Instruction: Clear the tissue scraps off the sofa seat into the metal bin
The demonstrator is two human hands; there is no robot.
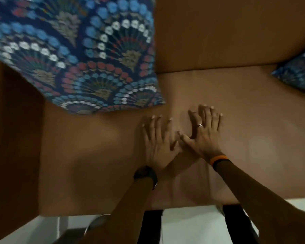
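Observation:
The brown sofa seat (253, 138) fills the middle of the view. My left hand (157, 143) lies flat on it, fingers spread, a dark watch on the wrist. My right hand (202, 134) lies flat just to the right, fingers spread, a ring on one finger, orange and black bands on the wrist. The two thumbs nearly touch. Neither hand holds anything. No tissue scraps show on the seat. A curved metal rim (95, 224), which may be the bin, shows at the bottom left under my left forearm.
A large patterned blue cushion (77, 53) leans at the upper left, its corner close to my left hand. A second patterned cushion (296, 74) sits at the right edge. The brown backrest (227, 32) rises behind. White floor (192, 226) lies below the seat's front edge.

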